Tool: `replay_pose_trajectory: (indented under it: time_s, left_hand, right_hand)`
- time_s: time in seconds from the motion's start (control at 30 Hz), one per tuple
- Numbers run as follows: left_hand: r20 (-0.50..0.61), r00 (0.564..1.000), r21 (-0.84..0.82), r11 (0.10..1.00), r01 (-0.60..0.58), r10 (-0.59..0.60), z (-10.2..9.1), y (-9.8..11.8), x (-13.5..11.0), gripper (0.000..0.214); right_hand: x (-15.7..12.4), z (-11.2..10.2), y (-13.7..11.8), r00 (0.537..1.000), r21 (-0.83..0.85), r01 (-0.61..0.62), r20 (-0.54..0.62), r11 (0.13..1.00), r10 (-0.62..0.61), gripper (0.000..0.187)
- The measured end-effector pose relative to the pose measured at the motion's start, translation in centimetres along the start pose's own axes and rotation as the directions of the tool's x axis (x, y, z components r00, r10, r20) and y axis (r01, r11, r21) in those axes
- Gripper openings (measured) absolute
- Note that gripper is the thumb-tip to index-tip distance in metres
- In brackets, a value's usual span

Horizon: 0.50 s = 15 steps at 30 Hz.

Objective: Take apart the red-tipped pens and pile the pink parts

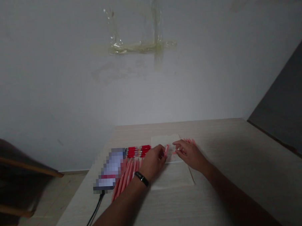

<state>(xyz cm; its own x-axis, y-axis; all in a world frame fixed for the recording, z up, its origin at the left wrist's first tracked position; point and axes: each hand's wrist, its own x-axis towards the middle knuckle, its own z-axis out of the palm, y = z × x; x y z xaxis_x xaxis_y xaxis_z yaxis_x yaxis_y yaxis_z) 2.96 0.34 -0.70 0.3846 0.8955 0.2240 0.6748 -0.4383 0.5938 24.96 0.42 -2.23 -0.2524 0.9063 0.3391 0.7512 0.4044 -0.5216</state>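
Observation:
My left hand [155, 159], with a dark band on its wrist, has its fingers closed on a slim pink pen-like piece [167, 149], which sticks up past the fingertips. Across from it, my right hand [190, 153] has its index finger stretched out and its thumb apart, over a pale sheet [169, 179]. A small pink mark [174, 153] shows by the right fingertips; whether it is a separate piece or print, I cannot tell. Just behind the right hand lie several pink pen-like sticks [191, 141], partly hidden by it.
Left of the sheet are several red pens [139, 151] in a row and several longer pink sticks [127, 175]. A blurred-out phone-like device [113, 168] with a black cable [96, 208] lies at the table's left side. The wall [177, 98] borders the table's back edge.

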Motion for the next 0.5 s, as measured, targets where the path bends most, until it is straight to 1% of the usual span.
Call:
replay_pose_trajectory:
  time_s: [0.17,0.37,0.5]
  left_hand:
    - [-0.032,0.998,0.008,0.999,0.046,-0.045,0.1,-0.5,0.1,0.007]
    - [0.033,0.99,0.101,0.986,0.133,-0.137,0.6,-1.0,0.1,0.006]
    - [0.016,0.992,0.074,0.989,0.126,-0.128,0.4,-1.1,0.1,0.008]
  right_hand:
    - [0.0,0.3,0.3,1.0,-0.015,0.007,0.01,1.0,-0.007,0.022]
    - [-0.1,0.1,0.2,0.999,-0.044,0.041,0.029,0.998,-0.039,0.015]
    - [0.1,0.0,0.3,0.999,-0.045,0.043,0.028,0.998,-0.042,0.013]
